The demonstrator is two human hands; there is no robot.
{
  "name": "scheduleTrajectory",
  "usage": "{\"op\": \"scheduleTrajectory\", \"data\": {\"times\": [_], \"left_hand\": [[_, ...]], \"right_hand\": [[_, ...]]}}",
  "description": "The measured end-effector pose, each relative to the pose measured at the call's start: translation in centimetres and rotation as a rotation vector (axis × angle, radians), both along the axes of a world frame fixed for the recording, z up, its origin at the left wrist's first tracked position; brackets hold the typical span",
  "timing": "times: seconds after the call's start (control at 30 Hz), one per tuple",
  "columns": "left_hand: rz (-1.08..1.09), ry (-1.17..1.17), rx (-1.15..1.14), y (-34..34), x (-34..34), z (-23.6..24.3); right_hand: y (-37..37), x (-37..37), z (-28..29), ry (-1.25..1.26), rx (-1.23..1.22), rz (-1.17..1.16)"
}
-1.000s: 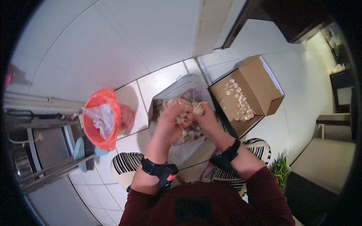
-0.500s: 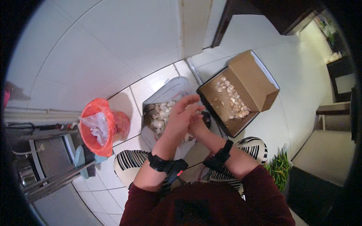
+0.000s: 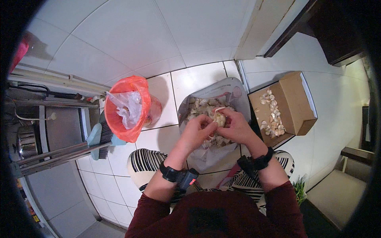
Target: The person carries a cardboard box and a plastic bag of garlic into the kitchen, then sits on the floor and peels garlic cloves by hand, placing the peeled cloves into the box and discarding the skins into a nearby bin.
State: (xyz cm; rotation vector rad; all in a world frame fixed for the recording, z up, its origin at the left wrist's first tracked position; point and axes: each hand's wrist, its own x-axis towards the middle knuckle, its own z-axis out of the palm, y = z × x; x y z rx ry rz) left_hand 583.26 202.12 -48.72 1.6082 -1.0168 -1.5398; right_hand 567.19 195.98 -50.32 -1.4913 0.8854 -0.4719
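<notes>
Over a plastic bag [image 3: 206,160] of garlic bulbs, both hands meet around one pale garlic bulb [image 3: 219,119]. My right hand [image 3: 238,127] is closed on it, fingers curled round its far side. From the other side, my left hand [image 3: 196,133] pinches at the same bulb with thumb and fingertips. Heaped garlic [image 3: 202,106] with papery skins lies in the bag beneath. To the right, an open cardboard box [image 3: 286,104] holds loose garlic cloves [image 3: 274,113], spread along its bottom.
On the left stands a bin lined with a red bag [image 3: 152,111], a whitish plastic bag [image 3: 129,109] inside. A blue broom head [image 3: 95,135] with dark bristles lies near it. Green peppers or leafy stalks [image 3: 300,189] are at the lower right. A tiled wall [image 3: 131,35] rises behind.
My hands have gone from a pressed-together, raised pose to gripping a garlic bulb low over the bag. The view has shifted, so the bin, bag and box appear further right.
</notes>
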Motion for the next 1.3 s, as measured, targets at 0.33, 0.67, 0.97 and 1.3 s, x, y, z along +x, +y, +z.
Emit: {"op": "scheduleTrajectory", "data": {"times": [0.33, 0.67, 0.97, 1.3], "left_hand": [[0.094, -0.131, -0.085, 0.6, 0.3, -0.5], [0.244, 0.149, -0.075, 0.2, 1.4, -0.7], [0.152, 0.059, -0.005, 0.8, 1.3, -1.5], [0.327, 0.455, 0.091, 0.6, 1.4, 0.0]], "right_hand": [[-0.2, 1.9, 0.0, -0.034, 0.039, 0.035], [-0.4, 2.7, 0.3, -0.089, 0.067, -0.008], [0.2, 2.2, 0.5, 0.026, -0.083, 0.065], [0.3, 2.4, 0.4, -0.065, 0.097, -0.020]]}}
